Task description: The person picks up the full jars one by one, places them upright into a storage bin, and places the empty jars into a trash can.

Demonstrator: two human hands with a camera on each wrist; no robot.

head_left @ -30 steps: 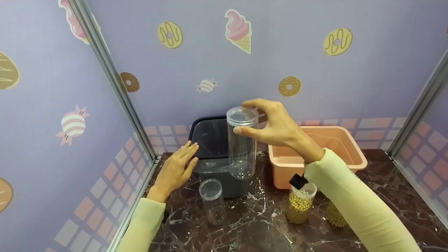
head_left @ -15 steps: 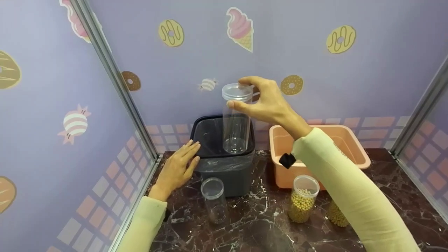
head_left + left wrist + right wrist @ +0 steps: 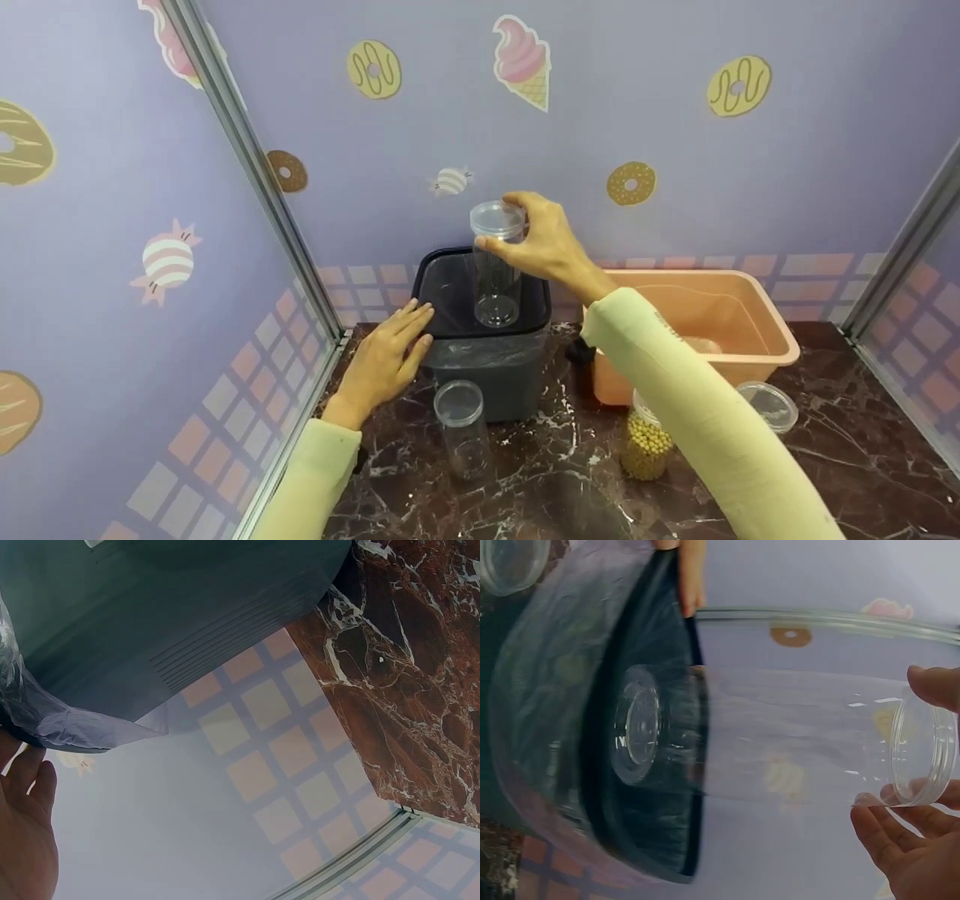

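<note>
My right hand [image 3: 544, 244] grips a tall clear plastic jar [image 3: 496, 281] round its top, thumb on one side and fingers on the other. The jar looks empty and upright, and in the right wrist view its base [image 3: 639, 724] is inside the mouth of a dark trash bin [image 3: 487, 375] lined with a thin clear bag [image 3: 71, 720]. With its fingers extended, my left hand [image 3: 382, 364] rests on the bin's left rim. A second clear jar [image 3: 461, 427] stands on the table in front of the bin.
A peach plastic basin [image 3: 780, 349] stands right of the bin. Before it is a jar of yellow beads [image 3: 646, 450], partly behind my right sleeve, and another jar [image 3: 772, 409] mostly hidden by that sleeve. Patterned walls [image 3: 420, 135] enclose the dark marble tabletop [image 3: 555, 495].
My right hand lifted the jar from in front of the bin to above it, then moved it left and slightly down into the bin's mouth. My left hand stayed at the rim.
</note>
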